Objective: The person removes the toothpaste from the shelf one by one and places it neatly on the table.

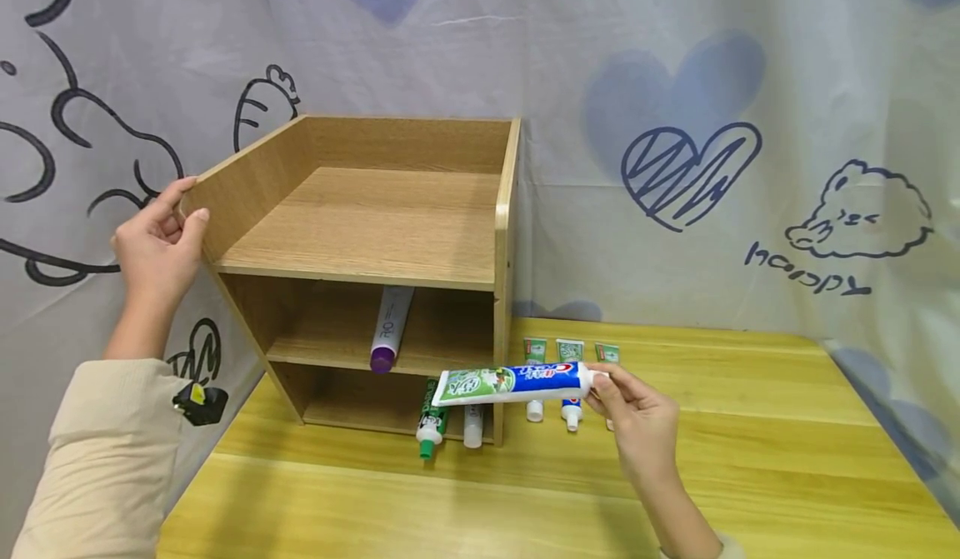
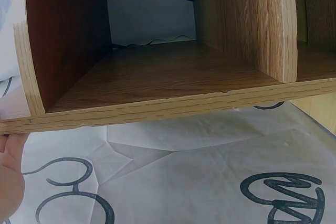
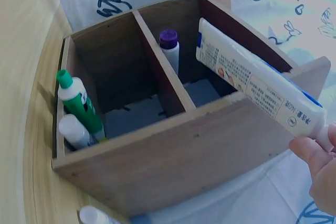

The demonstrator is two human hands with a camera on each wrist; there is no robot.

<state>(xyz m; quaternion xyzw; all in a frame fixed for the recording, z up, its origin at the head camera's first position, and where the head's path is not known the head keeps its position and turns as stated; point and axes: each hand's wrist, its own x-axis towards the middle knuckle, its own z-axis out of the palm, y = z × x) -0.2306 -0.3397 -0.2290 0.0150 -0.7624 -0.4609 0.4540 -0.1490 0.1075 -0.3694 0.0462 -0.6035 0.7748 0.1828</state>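
Note:
My right hand (image 1: 637,417) pinches the capped end of a blue, green and white toothpaste tube (image 1: 517,382), held level in front of the shelf's right side. The left hand (image 1: 161,238) grips the upper left side panel of the wooden shelf unit (image 1: 360,274), thumb on the inside. On the middle shelf lies a toothpaste tube with a purple cap (image 1: 390,330), cap outward. The bottom compartment holds a green toothpaste tube (image 1: 429,434) and a white-capped tube (image 1: 472,427), both poking out at the front. In the right wrist view the held tube (image 3: 257,80) shows its printed back.
Right of the shelf, several toothpaste tubes lie in a row on the wooden table (image 1: 720,426), among them a blue and white one (image 1: 572,413). A patterned cloth (image 1: 675,276) hangs behind. The shelf's top tray (image 1: 375,209) has raised sides.

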